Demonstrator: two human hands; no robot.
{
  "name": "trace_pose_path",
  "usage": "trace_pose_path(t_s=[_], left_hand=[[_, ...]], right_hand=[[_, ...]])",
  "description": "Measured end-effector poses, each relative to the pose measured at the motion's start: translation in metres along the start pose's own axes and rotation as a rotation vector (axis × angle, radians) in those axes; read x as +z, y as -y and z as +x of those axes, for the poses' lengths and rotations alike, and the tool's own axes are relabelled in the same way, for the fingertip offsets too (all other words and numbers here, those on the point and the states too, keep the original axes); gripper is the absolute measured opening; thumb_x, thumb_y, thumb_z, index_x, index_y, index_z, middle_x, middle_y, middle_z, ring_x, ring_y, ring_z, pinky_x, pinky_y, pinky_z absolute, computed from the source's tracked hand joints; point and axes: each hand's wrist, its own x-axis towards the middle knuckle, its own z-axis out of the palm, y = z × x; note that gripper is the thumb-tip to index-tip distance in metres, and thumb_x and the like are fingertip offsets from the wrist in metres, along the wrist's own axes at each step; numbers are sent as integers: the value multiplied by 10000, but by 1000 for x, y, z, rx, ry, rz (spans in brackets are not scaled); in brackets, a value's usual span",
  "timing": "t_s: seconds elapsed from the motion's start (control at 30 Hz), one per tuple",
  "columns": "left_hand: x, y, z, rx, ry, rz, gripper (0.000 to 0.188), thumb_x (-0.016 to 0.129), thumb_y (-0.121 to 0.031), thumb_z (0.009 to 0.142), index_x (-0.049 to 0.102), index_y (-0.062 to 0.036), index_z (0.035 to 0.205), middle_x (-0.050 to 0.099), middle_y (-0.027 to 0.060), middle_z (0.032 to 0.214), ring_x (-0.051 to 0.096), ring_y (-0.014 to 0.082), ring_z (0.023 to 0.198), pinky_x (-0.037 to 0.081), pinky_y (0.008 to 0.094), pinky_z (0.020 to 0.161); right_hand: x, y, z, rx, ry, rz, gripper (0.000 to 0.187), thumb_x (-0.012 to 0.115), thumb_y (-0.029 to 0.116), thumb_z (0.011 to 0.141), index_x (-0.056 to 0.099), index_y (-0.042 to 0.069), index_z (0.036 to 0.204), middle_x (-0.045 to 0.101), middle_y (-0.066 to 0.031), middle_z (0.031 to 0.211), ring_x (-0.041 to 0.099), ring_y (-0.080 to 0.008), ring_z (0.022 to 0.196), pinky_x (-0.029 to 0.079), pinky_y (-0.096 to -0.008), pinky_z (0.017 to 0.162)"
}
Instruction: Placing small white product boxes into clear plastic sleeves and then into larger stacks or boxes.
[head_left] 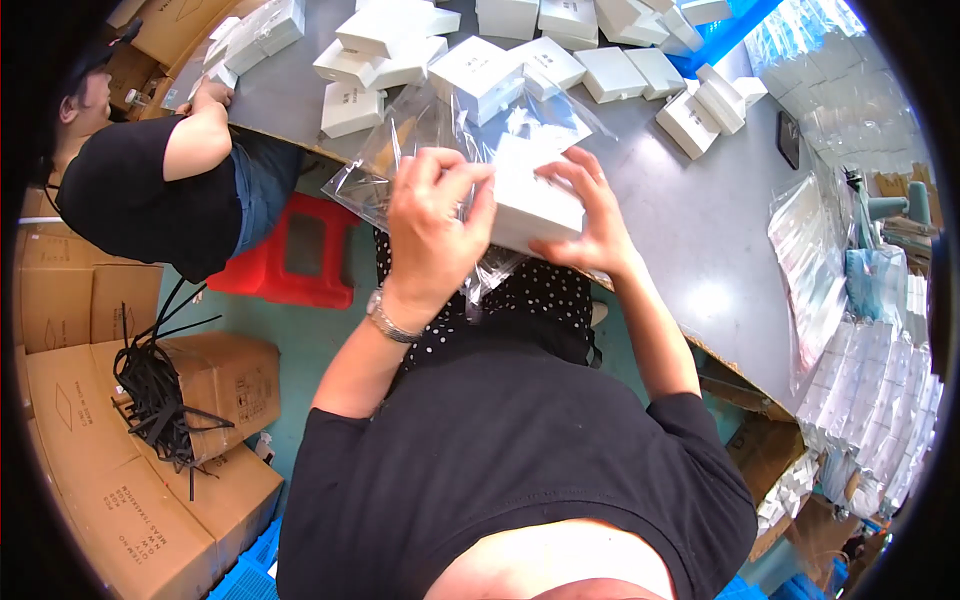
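Note:
Between my hands, at the table's near edge, is a white box (537,205), partly covered by a clear plastic bag (375,165). My right hand (598,225) grips the box by its right side, with thumb and fingers spread around the corner. At the box's left, my left hand (437,220) has its fingers curled and pinched together at the clear film. A wristwatch with a metal band (388,318) is on my left wrist. Just beyond the bag lies another white box (476,78); the film overlaps its near side.
Several white boxes (395,30) are piled along the far side of the grey table (690,240). A phone (788,138) and a stack of clear bags (808,260) lie at the right. Left are another person (150,190), a red stool (285,255) and cartons (130,480) with black straps (155,395).

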Motion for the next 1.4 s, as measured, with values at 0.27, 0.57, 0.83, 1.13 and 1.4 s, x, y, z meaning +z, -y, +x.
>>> trace_pose_path(t_s=[0.27,0.57,0.83,1.13,1.4], left_hand=[[11,-17,-20,76,34,-113,242,718,22,772,720,-46,1004,575,83,883,563,260,793,474,363,714],[1,30,-104,-557,240,-248,456,644,46,753,477,-23,1171,501,145,1016,530,289,893,464,403,785],[5,37,-96,-365,290,-215,215,618,69,800,557,-13,990,569,82,837,569,156,657,496,282,640],[-7,38,19,-154,383,-214,274,786,-148,746,632,-9,925,638,121,886,615,239,780,505,342,712],[177,96,188,154,586,314,711,793,-457,683,600,26,1167,642,206,1152,612,334,1075,483,400,947]], right_hand=[[87,-6,91,-127,-127,-238,756,817,326,655,527,157,1332,362,-293,1445,366,-499,1332,371,-509,1088],[81,-13,50,-4,-97,-365,562,761,285,729,560,25,1184,522,-261,1232,503,-425,1164,467,-479,933],[99,-30,89,15,101,-459,378,639,273,829,613,-10,1077,653,-205,1004,642,-385,978,507,-487,854],[-129,-100,30,358,-155,-177,465,698,395,868,645,92,1217,674,-128,1166,620,-263,1114,494,-382,943],[-136,-100,-33,235,14,-615,472,748,478,758,625,110,1026,537,-55,1390,376,-309,1404,224,-630,1140]])
